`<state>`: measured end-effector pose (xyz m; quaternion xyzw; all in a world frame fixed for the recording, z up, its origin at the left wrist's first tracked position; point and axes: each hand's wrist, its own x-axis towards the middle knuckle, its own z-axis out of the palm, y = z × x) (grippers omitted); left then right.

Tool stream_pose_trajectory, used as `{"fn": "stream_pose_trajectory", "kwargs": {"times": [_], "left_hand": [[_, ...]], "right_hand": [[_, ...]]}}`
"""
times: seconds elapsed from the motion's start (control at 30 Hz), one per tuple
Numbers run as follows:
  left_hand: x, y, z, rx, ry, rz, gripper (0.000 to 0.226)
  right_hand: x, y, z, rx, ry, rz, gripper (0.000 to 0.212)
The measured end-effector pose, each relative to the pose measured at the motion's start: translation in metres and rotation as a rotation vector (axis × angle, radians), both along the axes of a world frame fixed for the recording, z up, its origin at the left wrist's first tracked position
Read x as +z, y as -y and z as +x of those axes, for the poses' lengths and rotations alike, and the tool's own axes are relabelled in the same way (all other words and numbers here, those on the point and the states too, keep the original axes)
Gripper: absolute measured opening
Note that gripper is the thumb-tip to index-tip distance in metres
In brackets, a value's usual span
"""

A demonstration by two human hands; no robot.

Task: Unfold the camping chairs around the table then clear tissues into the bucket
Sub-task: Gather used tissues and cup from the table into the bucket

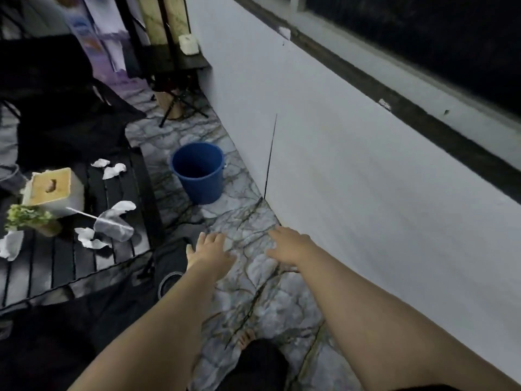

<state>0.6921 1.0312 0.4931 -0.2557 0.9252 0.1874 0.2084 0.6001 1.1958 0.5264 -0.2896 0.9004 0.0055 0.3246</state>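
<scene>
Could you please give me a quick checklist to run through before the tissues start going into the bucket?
1. Left hand free: ok, open and empty.
2. Right hand free: ok, open and empty.
3. Blue bucket upright on the floor, mouth clear: ok.
4. Crumpled tissues on the black slatted table: not ok, several remain.
5. Chair by the table unfolded: cannot tell, too dark.
6. Tipped plastic cup among tissues: not ok, in the way.
</scene>
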Motion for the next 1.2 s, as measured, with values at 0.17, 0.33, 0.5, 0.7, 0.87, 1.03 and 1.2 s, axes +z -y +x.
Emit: {"fn": "stream_pose_trajectory", "kwargs": {"times": [0.17, 0.33, 0.5, 0.7, 0.87, 1.03, 1.2], "left_hand": [[0.008, 0.060, -0.058, 0.146, 0.013, -0.002, 0.066], [0.009, 0.103, -0.097, 0.253, 0.022, 0.025, 0.067], [-0.004, 0.155, -0.130, 0.433, -0.020, 0.061, 0.070], [-0.020, 0.206, -0.168, 0.710, -0.053, 0.064, 0.074], [-0.030, 0.232, -0.180, 0.894, -0.098, 0.019, 0.071], [-0.049, 0.270, -0.195, 1.108, -0.203, 0.047, 0.071], [-0.080, 0.337, -0.220, 1.231, -0.316, 0.039, 0.071]], "right_hand": [[0.000, 0.073, -0.077, 0.122, -0.018, 0.004, 0.065], [-0.007, 0.140, -0.132, 0.256, -0.010, 0.020, 0.063], [-0.017, 0.210, -0.193, 0.404, 0.036, 0.032, 0.066], [-0.021, 0.306, -0.267, 0.651, 0.078, 0.006, 0.064], [-0.033, 0.372, -0.296, 0.804, 0.092, 0.006, 0.062], [-0.054, 0.440, -0.311, 1.001, 0.120, 0.012, 0.063], [-0.082, 0.528, -0.329, 1.103, 0.093, -0.021, 0.063]]}}
